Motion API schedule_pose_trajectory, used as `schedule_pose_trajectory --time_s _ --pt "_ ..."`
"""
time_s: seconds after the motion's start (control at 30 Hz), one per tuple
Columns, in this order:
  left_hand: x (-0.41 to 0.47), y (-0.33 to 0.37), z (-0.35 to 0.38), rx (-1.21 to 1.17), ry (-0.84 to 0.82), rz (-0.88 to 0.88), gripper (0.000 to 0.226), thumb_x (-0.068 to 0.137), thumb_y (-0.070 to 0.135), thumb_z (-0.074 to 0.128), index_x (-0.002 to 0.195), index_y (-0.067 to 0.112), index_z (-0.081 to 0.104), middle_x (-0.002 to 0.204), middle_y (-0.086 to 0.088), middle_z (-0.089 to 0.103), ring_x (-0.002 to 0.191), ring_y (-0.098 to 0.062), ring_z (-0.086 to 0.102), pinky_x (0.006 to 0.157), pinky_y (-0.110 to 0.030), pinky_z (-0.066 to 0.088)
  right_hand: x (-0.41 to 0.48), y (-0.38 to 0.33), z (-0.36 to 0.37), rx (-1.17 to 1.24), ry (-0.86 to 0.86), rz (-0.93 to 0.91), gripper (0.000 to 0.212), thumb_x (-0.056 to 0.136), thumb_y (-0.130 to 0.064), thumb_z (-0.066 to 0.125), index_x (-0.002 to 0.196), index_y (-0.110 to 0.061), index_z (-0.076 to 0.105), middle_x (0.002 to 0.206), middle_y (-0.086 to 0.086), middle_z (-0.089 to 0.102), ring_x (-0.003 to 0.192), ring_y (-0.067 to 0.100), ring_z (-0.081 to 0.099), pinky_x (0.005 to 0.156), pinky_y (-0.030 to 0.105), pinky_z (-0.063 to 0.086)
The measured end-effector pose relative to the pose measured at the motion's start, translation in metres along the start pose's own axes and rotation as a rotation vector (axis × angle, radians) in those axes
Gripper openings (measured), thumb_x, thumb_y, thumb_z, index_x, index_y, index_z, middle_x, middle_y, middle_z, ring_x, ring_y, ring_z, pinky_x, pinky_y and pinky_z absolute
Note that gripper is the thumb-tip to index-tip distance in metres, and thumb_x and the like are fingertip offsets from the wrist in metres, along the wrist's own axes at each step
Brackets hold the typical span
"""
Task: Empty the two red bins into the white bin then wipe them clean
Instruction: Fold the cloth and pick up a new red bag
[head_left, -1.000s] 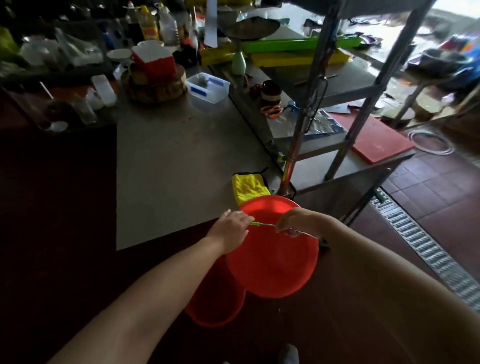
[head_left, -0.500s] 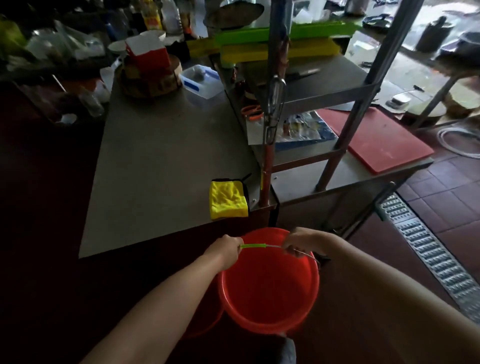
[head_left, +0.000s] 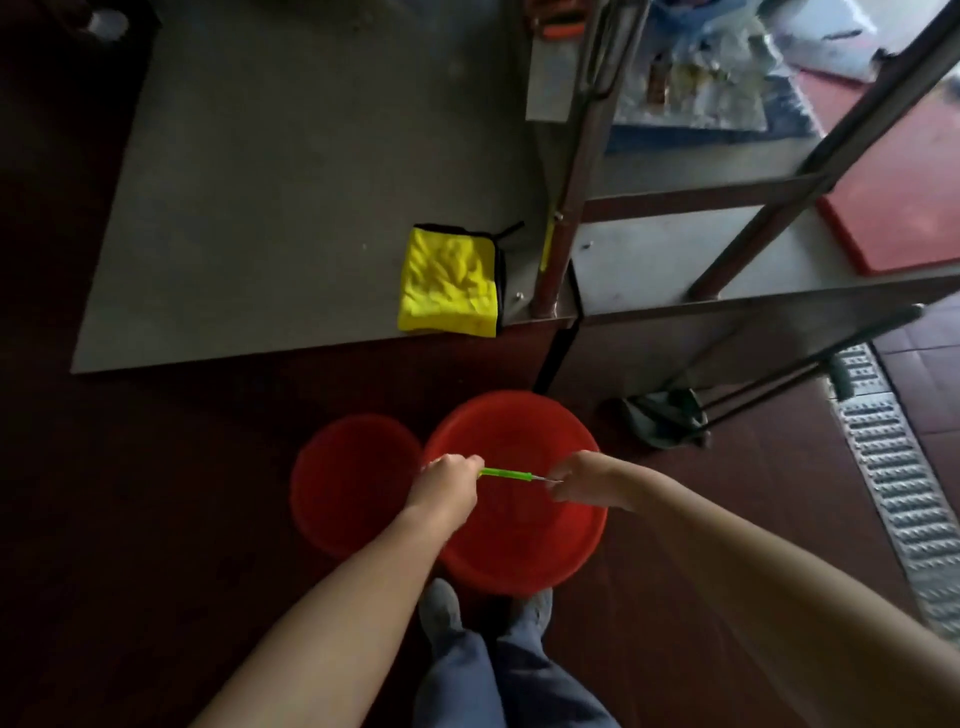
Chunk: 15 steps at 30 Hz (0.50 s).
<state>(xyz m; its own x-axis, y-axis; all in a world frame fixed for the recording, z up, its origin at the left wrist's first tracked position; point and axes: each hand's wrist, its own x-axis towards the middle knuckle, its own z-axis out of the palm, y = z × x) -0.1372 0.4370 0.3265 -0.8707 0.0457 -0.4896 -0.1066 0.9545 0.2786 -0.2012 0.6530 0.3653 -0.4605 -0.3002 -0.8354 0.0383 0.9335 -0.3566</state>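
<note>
- Grey steel worktop (head_left: 270, 171) across the top of the view, from 10 to 12 o'clock.
- On its near edge, at 12 o'clock from the bins: folded yellow cloth (head_left: 449, 283) with black trim, just beside a rack post (head_left: 563, 218).
- At 1 to 2 o'clock: lower rack shelf (head_left: 660, 260), with a red board (head_left: 904, 208) on its far right end.
- At 3 o'clock: metal drain grate (head_left: 893, 499) set into the tiled floor (head_left: 779, 493). Between it and the bins, a dark dustpan-like thing (head_left: 665, 415) on the floor, too dim to name for sure.
- Nothing between the bins and the cloth but the worktop's front edge.
- Held red bin (head_left: 519, 545) just below centre, its mouth facing up and its rim over the toes of two grey shoes (head_left: 439, 608). Cannot tell whether on the floor or just off it.
- Second red bin (head_left: 345, 483) at its 9 o'clock, rims touching or nearly so, standing on the floor in shadow.
- Against half a second ago: view tipped further down, far clutter gone from sight, shoes and trouser legs now in view, second bin now out from behind the held one.
- Left hand (head_left: 447, 480): fist curled round the left end of the green handle (head_left: 504, 474), forearm in from 7 o'clock.
- Right hand (head_left: 584, 475): fingers curled on the bare wire just right of the green grip, forearm in from 4 o'clock.
</note>
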Motion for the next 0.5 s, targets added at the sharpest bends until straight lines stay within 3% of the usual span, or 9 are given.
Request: schedule_pose_trajectory --time_s 0.17,0.37,0.5 --pt "0.044 -0.022 0.056 0.019 -0.001 0.006 0.035 0.096 0.008 0.040 0.119 0.022 0.063 0.109 -0.008 0.068 0.103 -0.034 0.067 0.089 -0.042 0.051 0.080 0.013 0.021 -0.046 0.031 0.028 0.027 0.093 -0.032 0.062 0.117 -0.025 0.073 0.110 -0.002 0.069 0.105 0.018 0.064 0.080 0.022 0.042" --pt "0.098 -0.051 0.117 -0.057 -0.020 -0.002 0.037 0.099 0.008 0.041 0.127 0.019 0.062 0.120 -0.010 0.066 0.111 -0.033 0.065 0.090 -0.039 0.051 0.170 0.041 0.046 -0.045 0.117 0.040 0.018 0.094 -0.035 0.064 0.109 -0.029 0.072 0.098 -0.006 0.064 0.101 0.018 0.063 0.078 0.025 0.044" --pt "0.131 -0.065 0.154 -0.083 0.045 0.026 0.026 0.102 0.012 0.043 0.113 0.017 0.066 0.105 -0.007 0.067 0.099 -0.029 0.067 0.076 -0.038 0.049 0.216 0.060 0.061 -0.035 0.182 0.030 0.023 0.095 -0.035 0.062 0.116 -0.028 0.070 0.092 -0.009 0.058 0.088 0.015 0.056 0.074 0.025 0.041"
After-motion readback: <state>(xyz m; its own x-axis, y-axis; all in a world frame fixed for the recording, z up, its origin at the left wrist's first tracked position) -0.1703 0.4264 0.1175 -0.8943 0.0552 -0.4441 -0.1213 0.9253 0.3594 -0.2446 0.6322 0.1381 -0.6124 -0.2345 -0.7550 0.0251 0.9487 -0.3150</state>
